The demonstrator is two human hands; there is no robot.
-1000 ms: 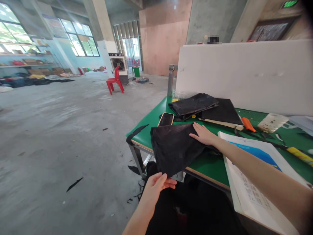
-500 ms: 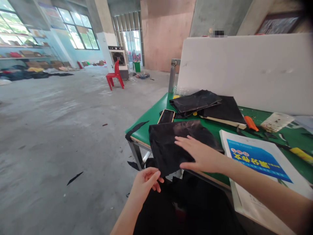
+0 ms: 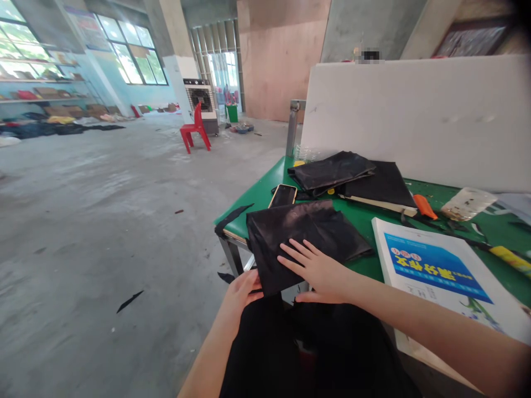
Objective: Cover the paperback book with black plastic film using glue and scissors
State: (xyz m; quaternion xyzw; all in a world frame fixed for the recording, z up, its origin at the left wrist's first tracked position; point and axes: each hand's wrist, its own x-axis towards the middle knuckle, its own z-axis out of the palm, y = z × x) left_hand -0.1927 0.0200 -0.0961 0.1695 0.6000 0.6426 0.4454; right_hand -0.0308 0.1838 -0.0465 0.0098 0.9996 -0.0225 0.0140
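Note:
A folded black cloth [image 3: 307, 221] lies on the front left part of the green table [image 3: 265, 185], its near corner hanging past the edge. My right hand [image 3: 317, 271] rests on it, palm down with the fingers spread. At the cloth's lower left corner, my left hand [image 3: 244, 290] pinches the edge, the fingertips partly hidden by the fabric. A phone [image 3: 284, 194] in a yellow case lies just behind the cloth. More folded black fabric [image 3: 332, 172] is piled farther back.
A book [image 3: 435, 271] with a blue cover lies right of my right hand. Behind it are an orange-handled tool [image 3: 425, 206] and a clear plastic container [image 3: 468, 203]. A white board [image 3: 415, 121] stands along the back. A red chair [image 3: 196, 130] is on the floor.
My right hand has moved left and toward me over the cloth. My left hand has risen slightly and closed on the corner. The cloth has shifted a little to the left.

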